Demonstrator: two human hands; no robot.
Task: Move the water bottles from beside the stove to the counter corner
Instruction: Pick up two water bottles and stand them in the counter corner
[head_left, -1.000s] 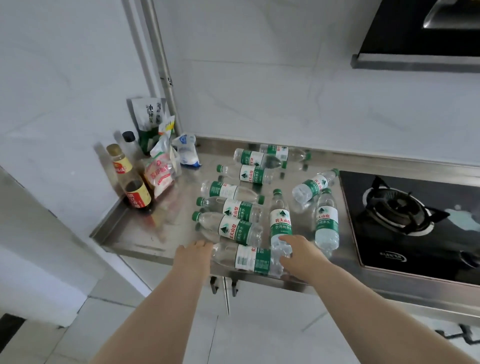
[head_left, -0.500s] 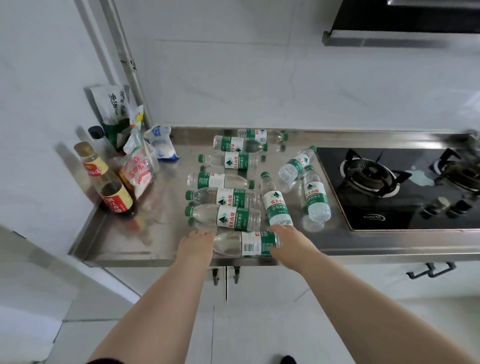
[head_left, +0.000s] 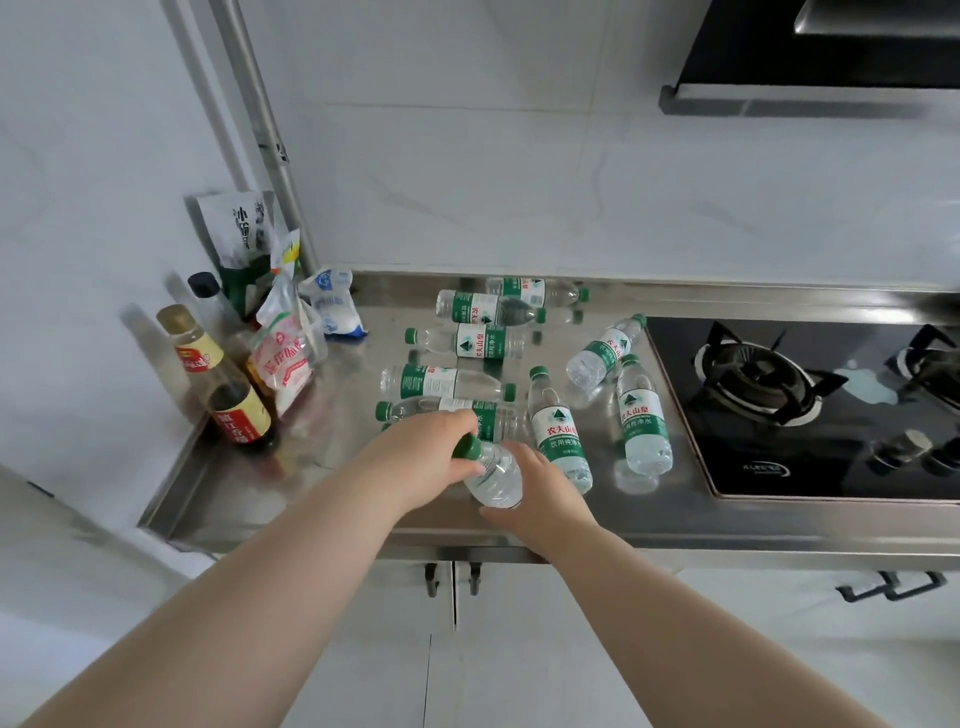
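Several clear water bottles with green caps and green labels lie on the steel counter (head_left: 311, 467). One water bottle (head_left: 493, 473) is tipped up off the counter near the front edge, cap toward the upper left. My left hand (head_left: 421, 457) grips it at the neck just below the cap. My right hand (head_left: 540, 493) holds its lower body. Two more bottles (head_left: 558, 431) (head_left: 641, 415) lie just right of my hands, close to the stove (head_left: 810, 410). Others (head_left: 447, 382) lie in rows behind my left hand, and one is partly hidden under it.
Sauce bottles (head_left: 228, 384) and food packets (head_left: 283, 358) crowd the counter's left back corner by the wall. A vertical pipe (head_left: 260, 135) rises there. The gas stove fills the right side under a range hood (head_left: 810, 78). Cabinet doors with handles sit below the counter.
Both hands have lifted the nearest bottle from lying flat at the front edge; it now tilts up, my left hand has shifted from its base end to its neck.
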